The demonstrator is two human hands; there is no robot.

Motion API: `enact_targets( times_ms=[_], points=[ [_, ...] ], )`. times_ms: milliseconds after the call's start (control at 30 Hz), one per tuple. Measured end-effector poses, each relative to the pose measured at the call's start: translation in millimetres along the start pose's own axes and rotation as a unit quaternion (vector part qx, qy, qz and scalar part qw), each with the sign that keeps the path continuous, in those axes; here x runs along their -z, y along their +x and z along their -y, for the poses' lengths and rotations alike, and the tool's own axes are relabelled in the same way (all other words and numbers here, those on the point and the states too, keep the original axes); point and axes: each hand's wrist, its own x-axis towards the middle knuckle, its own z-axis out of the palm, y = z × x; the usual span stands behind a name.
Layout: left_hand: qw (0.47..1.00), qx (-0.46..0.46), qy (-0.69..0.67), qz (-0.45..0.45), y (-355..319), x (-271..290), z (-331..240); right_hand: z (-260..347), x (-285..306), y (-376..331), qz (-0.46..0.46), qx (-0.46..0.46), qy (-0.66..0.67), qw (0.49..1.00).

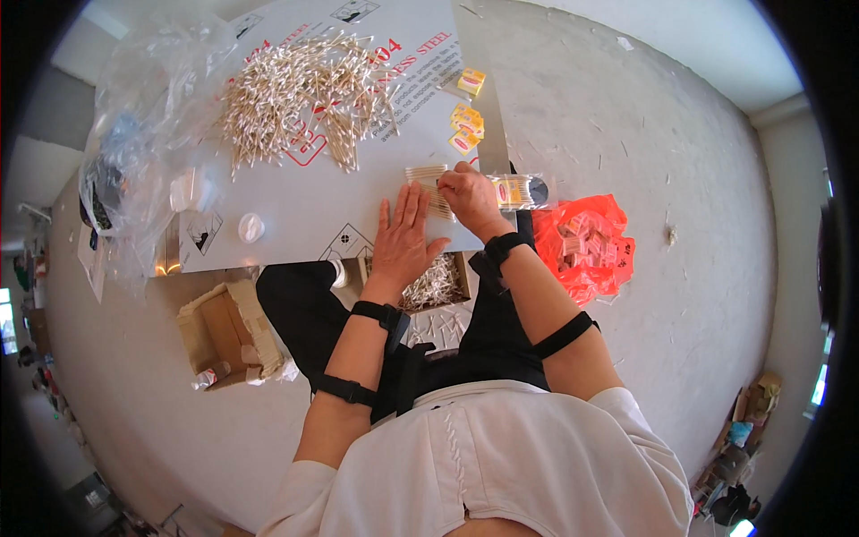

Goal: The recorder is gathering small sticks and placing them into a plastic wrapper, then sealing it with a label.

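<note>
My left hand lies flat, fingers spread, on a grey metal sheet, beside a small row of cotton swabs. My right hand is closed on that row of swabs, pressing it against the sheet. A large loose pile of cotton swabs lies farther up the sheet. A clear packet with a yellow label sits just right of my right hand.
Small yellow labels lie near the sheet's right edge. An orange bag of filled packets rests on the floor to the right. Clear plastic bags stand at the left, a torn cardboard box below them. Another box of swabs sits between my knees.
</note>
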Motion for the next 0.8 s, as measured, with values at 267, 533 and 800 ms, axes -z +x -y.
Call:
enact_targets(
  times_ms=[267,533,800],
  points=[
    [0.998,-0.04,0.001,0.043,9,7,11,1,8,14,0.09,0.008,-0.028,0.995],
    [0.998,-0.044,-0.003,0.047,11,6,9,-7,-4,42,0.057,0.016,0.007,0.998],
    [0.999,-0.038,0.002,0.031,11,7,8,-15,18,40,0.067,0.009,0.055,0.996]
  ],
)
